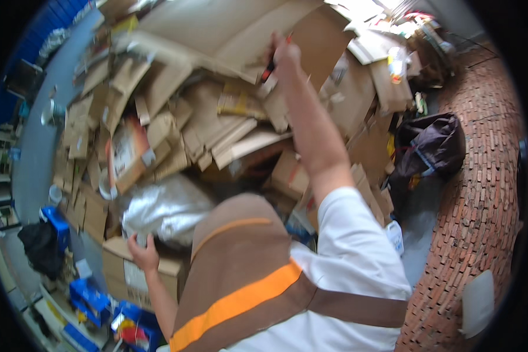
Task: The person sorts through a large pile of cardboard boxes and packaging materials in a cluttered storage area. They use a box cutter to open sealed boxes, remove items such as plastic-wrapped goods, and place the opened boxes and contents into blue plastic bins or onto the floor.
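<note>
My right hand (286, 55) is stretched far forward over the cardboard heap, closed around a red-and-black hand tool (268, 71). Blur hides whether its blade shows. Beneath that hand lies a large flattened cardboard sheet (246, 33). My left hand (144, 254) is low at the left, thumb and fingers apart, with nothing seen in its grasp. It is beside a shiny silver plastic bag (167, 209) and over a closed cardboard box (114, 268); whether it touches either cannot be told. Several torn and flattened cartons (220, 127) fill the space before me.
A brick wall (471, 185) bounds the right side, with a dark sack (431, 143) and a white jug (394, 237) near it. Blue plastic bins (88, 299) stand at the lower left. Grey floor (37, 154) runs along the left.
</note>
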Tool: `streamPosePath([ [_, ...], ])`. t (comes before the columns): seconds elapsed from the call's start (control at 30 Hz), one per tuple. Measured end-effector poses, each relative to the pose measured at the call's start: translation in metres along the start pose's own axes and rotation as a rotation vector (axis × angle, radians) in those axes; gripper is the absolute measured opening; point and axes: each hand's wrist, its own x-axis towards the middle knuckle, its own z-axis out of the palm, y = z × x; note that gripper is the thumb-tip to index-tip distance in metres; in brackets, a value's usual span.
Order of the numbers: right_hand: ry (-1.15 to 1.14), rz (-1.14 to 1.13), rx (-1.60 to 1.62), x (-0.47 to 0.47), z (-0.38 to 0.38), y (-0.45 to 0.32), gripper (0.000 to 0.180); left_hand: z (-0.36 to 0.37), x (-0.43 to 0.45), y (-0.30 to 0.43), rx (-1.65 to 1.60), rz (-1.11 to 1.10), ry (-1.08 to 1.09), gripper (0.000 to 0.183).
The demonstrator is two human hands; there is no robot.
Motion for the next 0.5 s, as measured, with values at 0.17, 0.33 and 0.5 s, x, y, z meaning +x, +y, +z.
streamPosePath([
  [0.17,-0.064,0.106,-0.167,0.047,-0.115,0.078,0.02,0.051,-0.065,-0.033,-0.024,-0.369,-0.518,0.035],
  [0.33,0.264,0.728,-0.316,-0.003,-0.261,0.27,0.022,0.058,-0.142,-0.054,-0.037,-0.775,-0.733,0.034],
  [0.5,0.454,1.106,-0.354,-0.067,-0.308,0.419,0.013,0.031,-0.177,-0.052,-0.047,-0.932,-0.748,0.025],
])
